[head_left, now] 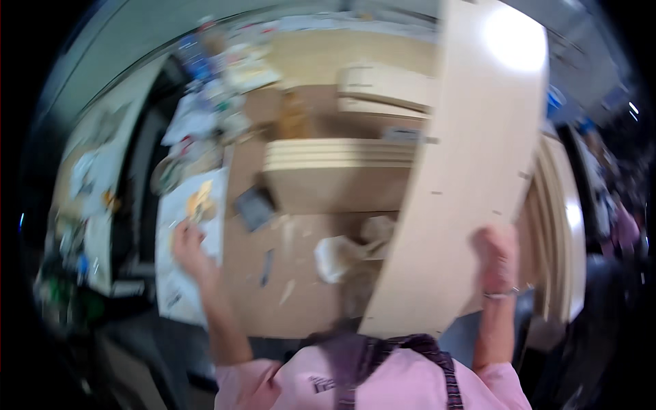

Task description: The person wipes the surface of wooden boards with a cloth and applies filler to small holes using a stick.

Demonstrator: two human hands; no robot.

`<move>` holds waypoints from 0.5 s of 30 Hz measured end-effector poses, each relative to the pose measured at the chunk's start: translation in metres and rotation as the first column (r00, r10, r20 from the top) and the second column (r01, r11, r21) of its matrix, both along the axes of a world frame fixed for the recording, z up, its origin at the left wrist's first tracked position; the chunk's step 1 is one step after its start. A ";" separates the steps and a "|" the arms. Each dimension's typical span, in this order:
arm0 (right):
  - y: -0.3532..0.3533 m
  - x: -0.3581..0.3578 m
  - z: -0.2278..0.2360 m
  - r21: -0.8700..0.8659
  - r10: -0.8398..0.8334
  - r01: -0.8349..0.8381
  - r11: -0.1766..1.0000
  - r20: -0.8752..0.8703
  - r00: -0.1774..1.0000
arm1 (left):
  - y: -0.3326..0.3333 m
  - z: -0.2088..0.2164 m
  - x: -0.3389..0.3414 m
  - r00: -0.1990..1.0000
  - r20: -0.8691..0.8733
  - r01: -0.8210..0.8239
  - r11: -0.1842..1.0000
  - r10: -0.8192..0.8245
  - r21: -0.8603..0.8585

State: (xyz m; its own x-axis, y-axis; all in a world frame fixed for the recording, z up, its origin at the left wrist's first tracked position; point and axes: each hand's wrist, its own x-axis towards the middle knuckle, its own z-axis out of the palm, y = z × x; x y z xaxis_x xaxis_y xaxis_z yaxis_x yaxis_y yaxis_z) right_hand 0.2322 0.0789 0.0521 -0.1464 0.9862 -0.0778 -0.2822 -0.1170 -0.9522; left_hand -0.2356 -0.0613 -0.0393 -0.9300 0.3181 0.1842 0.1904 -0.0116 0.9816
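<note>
My right hand [499,256] grips the edge of a long pale wooden board [471,150], which stands tilted in front of me and reaches from my chest to the far top of the view. A few small dark slots or marks show along its face. My left hand [191,249] is over a white sheet [171,212] at the left of the bench, just short of a yellowish lump [201,201]. Blur smears its fingers, so I cannot make out whether they hold anything.
Stacked pale boards [335,157] lie mid-bench, with more boards [386,85] behind. Others lean at the right [564,225]. A dark block [255,208], a thin blue-grey tool [267,266] and crumpled white material [335,260] lie on the brown surface [273,307]. Clutter with a blue bottle [196,58] stands far left.
</note>
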 end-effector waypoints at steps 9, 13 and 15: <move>-0.009 -0.029 0.011 0.051 -0.139 0.132 0.990 0.179 0.974 | -0.035 -0.094 -0.103 0.981 0.147 -0.134 0.991 0.129 0.023; -0.004 -0.018 0.009 0.028 -0.166 0.164 0.986 0.185 0.969 | -0.012 -0.116 -0.121 0.990 0.056 -0.128 0.990 0.131 -0.064; -0.001 -0.012 0.011 0.017 -0.167 0.166 0.986 0.157 0.973 | -0.011 -0.114 -0.128 0.988 -0.079 -0.149 0.946 0.131 -0.289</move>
State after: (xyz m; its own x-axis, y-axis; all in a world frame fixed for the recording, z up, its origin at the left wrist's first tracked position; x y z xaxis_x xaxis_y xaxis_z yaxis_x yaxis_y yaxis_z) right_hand 0.2202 0.0777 0.0630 0.0333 0.9960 -0.0828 -0.1442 -0.0772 -0.9865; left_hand -0.3637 -0.0722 -0.1534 -0.9597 0.2333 0.1569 0.2257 0.3064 0.9248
